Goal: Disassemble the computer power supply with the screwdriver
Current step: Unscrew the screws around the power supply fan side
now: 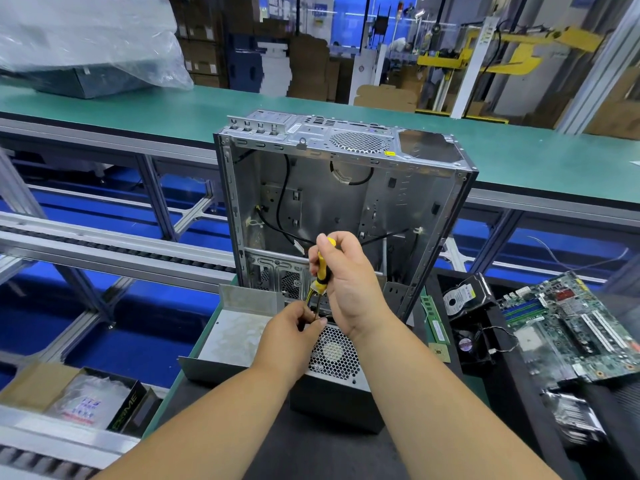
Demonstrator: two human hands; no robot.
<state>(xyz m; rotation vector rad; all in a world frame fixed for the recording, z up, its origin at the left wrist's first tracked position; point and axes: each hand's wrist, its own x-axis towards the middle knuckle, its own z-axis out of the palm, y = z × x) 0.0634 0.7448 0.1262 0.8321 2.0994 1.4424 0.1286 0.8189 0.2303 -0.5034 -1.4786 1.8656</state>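
Head view. I hold the screwdriver [322,268] in my right hand [349,282], fingers wrapped round its yellow-and-black handle, shaft pointing down. My left hand [291,327] sits just below and left of the right, fingers pinched at the lower end of the shaft; the tip itself is hidden behind them, so I cannot tell whether it is seated in a screw. The power supply [334,355] lies directly under both hands on the dark mat, its perforated fan grille facing up between my wrists. A bundle of yellow and black wires [313,295] rises from it just behind my left fingers.

Left of my left hand lies a bent grey metal cover [235,327], touching the supply's side. Beyond both hands stands the open computer case [343,202], stripped, loose black cables inside. Right of my right forearm: a RAM stick [435,318], a hard drive [462,296], and further right a motherboard [568,327].

Step in hand, my judgement: working a screw at the far top edge of the supply, left hand guiding the tip. The next move calls for keeping the shaft upright, pressing down while turning, and keeping the wires out of the bit.
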